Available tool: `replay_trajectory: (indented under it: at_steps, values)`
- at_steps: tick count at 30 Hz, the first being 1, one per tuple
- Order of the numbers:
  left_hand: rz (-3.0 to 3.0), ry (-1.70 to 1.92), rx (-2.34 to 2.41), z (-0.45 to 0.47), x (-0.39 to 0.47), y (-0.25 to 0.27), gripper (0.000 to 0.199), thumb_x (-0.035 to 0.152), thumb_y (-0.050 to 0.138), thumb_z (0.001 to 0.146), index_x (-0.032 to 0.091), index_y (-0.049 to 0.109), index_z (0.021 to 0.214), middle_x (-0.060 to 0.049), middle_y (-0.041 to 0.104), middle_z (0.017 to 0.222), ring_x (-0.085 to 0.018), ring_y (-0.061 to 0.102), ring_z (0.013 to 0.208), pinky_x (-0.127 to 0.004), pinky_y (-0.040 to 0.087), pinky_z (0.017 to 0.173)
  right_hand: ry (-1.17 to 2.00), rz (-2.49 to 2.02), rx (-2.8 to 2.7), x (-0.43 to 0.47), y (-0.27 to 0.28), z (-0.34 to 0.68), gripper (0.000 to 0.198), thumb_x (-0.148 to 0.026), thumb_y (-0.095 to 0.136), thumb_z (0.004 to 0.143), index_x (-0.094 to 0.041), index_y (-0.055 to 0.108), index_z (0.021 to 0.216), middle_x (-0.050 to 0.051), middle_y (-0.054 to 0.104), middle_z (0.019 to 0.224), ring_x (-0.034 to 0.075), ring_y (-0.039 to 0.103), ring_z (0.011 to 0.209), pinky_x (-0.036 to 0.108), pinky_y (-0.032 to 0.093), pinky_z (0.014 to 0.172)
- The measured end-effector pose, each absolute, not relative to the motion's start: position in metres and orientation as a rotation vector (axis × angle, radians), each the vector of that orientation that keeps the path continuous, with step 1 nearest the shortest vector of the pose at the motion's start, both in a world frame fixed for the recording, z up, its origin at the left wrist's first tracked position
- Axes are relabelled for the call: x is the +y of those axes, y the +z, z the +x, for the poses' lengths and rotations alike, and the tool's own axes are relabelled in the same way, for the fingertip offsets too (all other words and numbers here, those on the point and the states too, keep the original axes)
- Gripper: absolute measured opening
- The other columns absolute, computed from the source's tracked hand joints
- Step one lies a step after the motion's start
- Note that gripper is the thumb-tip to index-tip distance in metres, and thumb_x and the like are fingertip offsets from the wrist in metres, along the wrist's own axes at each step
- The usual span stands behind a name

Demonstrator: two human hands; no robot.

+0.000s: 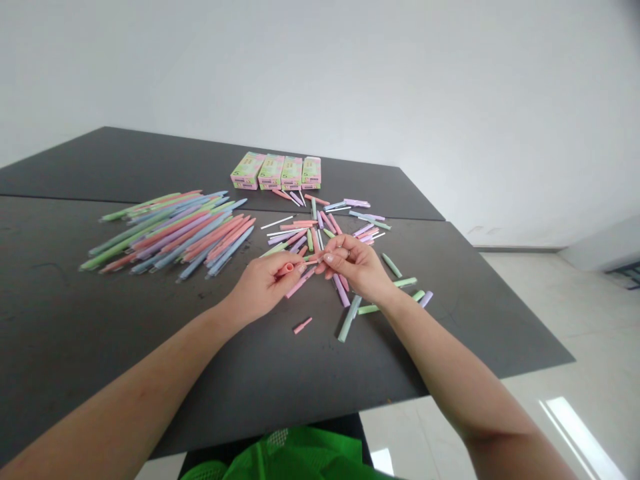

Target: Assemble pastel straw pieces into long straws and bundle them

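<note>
My left hand (263,285) is closed around a pink pen barrel (285,269), whose open round end points toward me. From its fingertips a thin, pale pink piece (312,262) reaches across to my right hand (357,267). The right thumb and fingers pinch the far end of that piece; its exact kind is partly hidden by the fingers. Beneath and beyond both hands lie loose pen barrels (341,291) in pink, purple, green and blue, mixed with thin white refills (277,223). A small pink pen part (303,325) rests on the table nearer to me.
On the left of the dark table (240,393) is a large pile of whole pastel pens (170,233). Several pink-and-green boxes (270,172) stand side by side at the back. A grey-green barrel (349,320) lies below my right wrist. The table's right edge borders a tiled floor.
</note>
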State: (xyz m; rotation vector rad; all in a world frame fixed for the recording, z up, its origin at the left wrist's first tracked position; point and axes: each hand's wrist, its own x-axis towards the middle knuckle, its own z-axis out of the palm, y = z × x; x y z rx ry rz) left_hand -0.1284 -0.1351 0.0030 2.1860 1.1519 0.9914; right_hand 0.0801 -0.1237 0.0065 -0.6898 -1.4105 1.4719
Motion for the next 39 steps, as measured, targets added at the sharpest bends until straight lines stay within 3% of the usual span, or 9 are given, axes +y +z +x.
replay_trajectory:
  at_steps: [6,17,39]
  values:
    - [2.195,0.999,1.151,-0.1281,-0.1346,0.0023,0.023,0.031,0.051,0.090,0.016,0.068,0.091,0.004,0.057,0.062,-0.010,0.050,0.059,-0.021,0.041,0.061,1.504,-0.691,-1.384,-0.1240,0.0048,0.0787,0.024,-0.036,0.071,0.081,-0.019,0.056,0.090,0.003,0.073,0.083,0.013,0.071,0.072,0.022,0.055,0.062]
    - [2.192,1.018,1.179,-0.1289,-0.1358,0.0049,0.025,0.033,0.051,0.089,0.015,0.068,0.089,0.003,0.058,0.062,-0.010,0.050,0.056,-0.021,0.040,0.059,1.511,-0.701,-1.365,-0.1251,0.0048,0.0786,0.026,-0.036,0.071,0.080,-0.018,0.055,0.090,0.001,0.072,0.075,0.012,0.069,0.066,0.020,0.054,0.056]
    - [2.209,0.960,1.117,-0.1298,-0.1346,0.0041,0.025,0.031,0.048,0.091,0.015,0.068,0.094,0.000,0.062,0.073,-0.011,0.052,0.064,-0.022,0.040,0.062,1.392,-0.798,-1.518,-0.1277,0.0113,0.0822,0.025,-0.037,0.071,0.079,-0.017,0.063,0.092,0.004,0.073,0.077,0.013,0.069,0.067,0.022,0.052,0.057]
